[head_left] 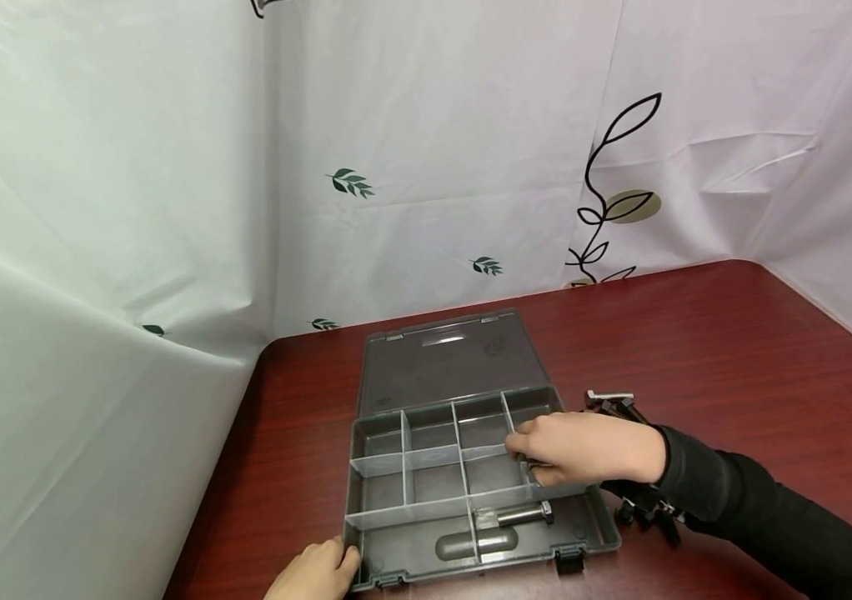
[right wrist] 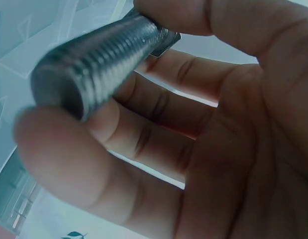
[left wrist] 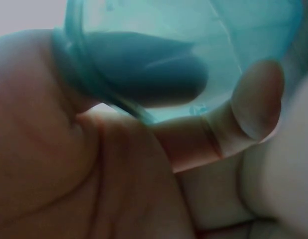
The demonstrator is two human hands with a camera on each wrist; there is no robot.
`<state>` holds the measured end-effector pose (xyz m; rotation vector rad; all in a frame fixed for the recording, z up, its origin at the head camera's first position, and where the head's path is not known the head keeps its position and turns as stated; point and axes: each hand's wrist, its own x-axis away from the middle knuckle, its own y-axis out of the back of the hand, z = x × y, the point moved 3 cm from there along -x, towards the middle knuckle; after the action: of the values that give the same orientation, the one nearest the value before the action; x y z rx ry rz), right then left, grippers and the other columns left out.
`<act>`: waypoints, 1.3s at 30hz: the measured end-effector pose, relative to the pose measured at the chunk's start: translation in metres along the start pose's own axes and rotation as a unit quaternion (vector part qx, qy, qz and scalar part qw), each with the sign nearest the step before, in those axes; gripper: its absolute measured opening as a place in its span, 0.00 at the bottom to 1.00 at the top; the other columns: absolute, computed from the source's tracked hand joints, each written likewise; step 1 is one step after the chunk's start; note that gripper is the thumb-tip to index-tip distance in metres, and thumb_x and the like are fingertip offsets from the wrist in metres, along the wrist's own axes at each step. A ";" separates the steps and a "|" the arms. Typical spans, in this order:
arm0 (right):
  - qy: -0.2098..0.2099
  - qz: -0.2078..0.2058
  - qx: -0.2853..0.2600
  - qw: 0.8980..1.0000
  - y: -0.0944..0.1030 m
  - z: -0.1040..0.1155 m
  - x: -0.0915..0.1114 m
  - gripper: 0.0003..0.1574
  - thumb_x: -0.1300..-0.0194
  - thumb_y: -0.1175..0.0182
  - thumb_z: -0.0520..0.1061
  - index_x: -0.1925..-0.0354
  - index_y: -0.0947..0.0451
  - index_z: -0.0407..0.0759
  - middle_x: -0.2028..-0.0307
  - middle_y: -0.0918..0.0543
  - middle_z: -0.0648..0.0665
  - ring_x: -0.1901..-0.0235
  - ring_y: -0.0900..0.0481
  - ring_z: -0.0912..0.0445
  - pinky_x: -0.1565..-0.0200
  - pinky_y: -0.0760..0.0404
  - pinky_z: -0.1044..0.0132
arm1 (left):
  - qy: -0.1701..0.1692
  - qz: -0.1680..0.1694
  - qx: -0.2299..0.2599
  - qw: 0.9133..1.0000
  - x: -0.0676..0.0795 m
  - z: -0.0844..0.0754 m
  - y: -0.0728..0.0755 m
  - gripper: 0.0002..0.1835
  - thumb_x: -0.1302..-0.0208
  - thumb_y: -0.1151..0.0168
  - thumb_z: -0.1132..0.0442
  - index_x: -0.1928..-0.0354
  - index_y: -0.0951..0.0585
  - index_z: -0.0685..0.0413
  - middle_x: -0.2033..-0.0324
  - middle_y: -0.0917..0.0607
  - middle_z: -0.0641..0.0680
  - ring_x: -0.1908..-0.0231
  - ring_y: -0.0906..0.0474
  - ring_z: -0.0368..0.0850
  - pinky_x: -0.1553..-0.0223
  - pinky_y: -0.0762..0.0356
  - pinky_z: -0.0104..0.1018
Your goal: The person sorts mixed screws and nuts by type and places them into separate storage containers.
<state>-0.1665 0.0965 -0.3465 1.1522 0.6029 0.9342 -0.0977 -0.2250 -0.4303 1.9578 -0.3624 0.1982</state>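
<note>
A grey see-through compartment box lies with its lid folded back on the table. My left hand grips the box's front left corner; in the left wrist view the thumb and fingers curl about its translucent wall. Over the right-hand compartments, my right hand pinches a threaded metal bolt between thumb and fingers. The bolt's shaft end faces the right wrist camera, and its head is partly hidden by the thumb. Another bolt lies in the long front compartment.
More bolts lie on the dark red table to the right of the box, some of them behind the right forearm and others in front of it. A white leaf-patterned curtain borders the table at the back and sides.
</note>
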 end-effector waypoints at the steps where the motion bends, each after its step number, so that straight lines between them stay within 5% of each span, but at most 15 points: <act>1: 0.002 -0.001 0.002 1.000 0.000 0.001 0.000 0.13 0.41 0.43 0.40 0.56 0.27 0.45 0.70 0.30 0.59 0.75 0.34 0.69 0.75 0.34 0.75 | -0.003 -0.003 0.000 1.000 0.000 0.000 0.000 0.15 0.37 0.51 0.55 0.79 0.32 0.53 0.80 0.26 0.54 0.77 0.31 0.47 0.72 0.31 0.49; 30: 0.119 -0.036 0.061 0.990 -0.013 0.028 0.003 0.09 0.46 0.46 0.37 0.70 0.35 0.50 0.76 0.42 0.60 0.79 0.46 0.68 0.77 0.45 0.77 | -0.002 -0.015 -0.004 1.000 0.001 -0.001 0.000 0.14 0.38 0.51 0.55 0.79 0.31 0.53 0.79 0.25 0.55 0.78 0.31 0.47 0.73 0.32 0.50; 37: 0.090 -0.021 0.043 0.995 -0.010 0.027 0.004 0.07 0.39 0.43 0.42 0.62 0.31 0.49 0.72 0.32 0.60 0.77 0.37 0.70 0.74 0.38 0.79 | -0.010 -0.015 0.000 1.000 0.000 0.000 0.000 0.14 0.37 0.51 0.56 0.80 0.32 0.53 0.81 0.27 0.53 0.78 0.33 0.47 0.74 0.33 0.48; 39: 0.062 -0.013 0.036 0.997 -0.008 0.026 0.006 0.16 0.38 0.41 0.50 0.53 0.29 0.47 0.64 0.25 0.57 0.70 0.30 0.69 0.69 0.33 0.78 | -0.006 -0.013 0.001 1.000 0.000 0.000 0.000 0.15 0.37 0.51 0.55 0.80 0.32 0.53 0.81 0.27 0.53 0.78 0.33 0.46 0.74 0.33 0.48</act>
<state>-0.1400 0.0881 -0.3453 1.1534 0.7543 0.9739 -0.0975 -0.2253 -0.4303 1.9645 -0.3458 0.1698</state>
